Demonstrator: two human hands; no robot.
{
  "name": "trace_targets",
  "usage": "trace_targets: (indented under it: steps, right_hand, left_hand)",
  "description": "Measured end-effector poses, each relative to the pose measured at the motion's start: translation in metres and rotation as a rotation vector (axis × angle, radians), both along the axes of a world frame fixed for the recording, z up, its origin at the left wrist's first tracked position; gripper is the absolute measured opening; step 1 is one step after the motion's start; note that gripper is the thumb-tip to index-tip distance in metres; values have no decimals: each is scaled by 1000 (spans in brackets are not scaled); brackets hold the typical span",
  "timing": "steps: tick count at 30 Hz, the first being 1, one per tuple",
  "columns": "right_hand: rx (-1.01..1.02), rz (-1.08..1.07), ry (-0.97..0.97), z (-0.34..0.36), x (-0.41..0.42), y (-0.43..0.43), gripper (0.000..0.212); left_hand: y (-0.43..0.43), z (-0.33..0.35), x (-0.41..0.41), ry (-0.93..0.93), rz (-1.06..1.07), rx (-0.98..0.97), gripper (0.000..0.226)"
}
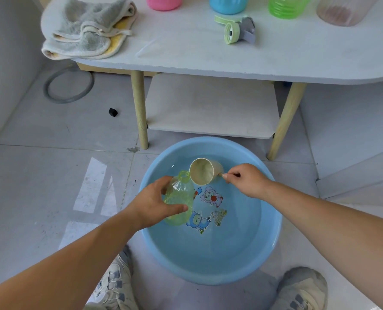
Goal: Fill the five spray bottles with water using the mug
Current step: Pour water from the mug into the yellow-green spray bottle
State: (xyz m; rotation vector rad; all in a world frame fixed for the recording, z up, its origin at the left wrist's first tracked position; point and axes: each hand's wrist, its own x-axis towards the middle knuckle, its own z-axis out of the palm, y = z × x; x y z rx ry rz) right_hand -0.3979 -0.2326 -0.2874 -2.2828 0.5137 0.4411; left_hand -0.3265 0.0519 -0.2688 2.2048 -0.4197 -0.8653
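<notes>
My left hand grips a clear yellow-green bottle with no cap, tilted over the blue basin of water on the floor. My right hand pinches the handle of a beige mug, which is tipped on its side with its mouth right beside the bottle's open neck. On the white table stand a pink bottle, a blue bottle, a green bottle and a clear pinkish bottle, all cut off by the frame's top. A green and grey spray head lies near them.
A grey and yellow towel is bunched at the table's left end. Wooden legs and a lower shelf stand just behind the basin. A grey ring and a small black cube lie on the tiled floor. My shoes flank the basin.
</notes>
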Motion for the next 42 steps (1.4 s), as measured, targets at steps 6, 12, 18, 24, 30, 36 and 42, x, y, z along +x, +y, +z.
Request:
trace_targets:
  steps: [6,12,18,24,30,36,42]
  right_hand:
    - [62,-41,-72,55,-4,-3,31]
    - [-3,-48,-164,131,-13,0,31]
    - [-120,-80,-308,194,-32,9,31]
    - [-189,-44,-434,227,-49,20,29]
    - [-192,-38,-468,230,-58,24,24]
    - [-212,-11,-504,226,-60,25,21]
    - [-206,-31,-524,224,-59,25,15]
  left_hand:
    - [3,20,-2,-24,12,-26,82]
    - [-4,40,-5,-47,7,-59,67]
    - [-17,61,-10,-63,-15,-118,62]
    - [-25,81,-14,-76,-44,-152,61]
    - [-26,87,-16,-81,-56,-160,64]
    - [-23,86,-16,-78,-66,-153,72]
    - [-24,83,-16,-83,-64,-149,64]
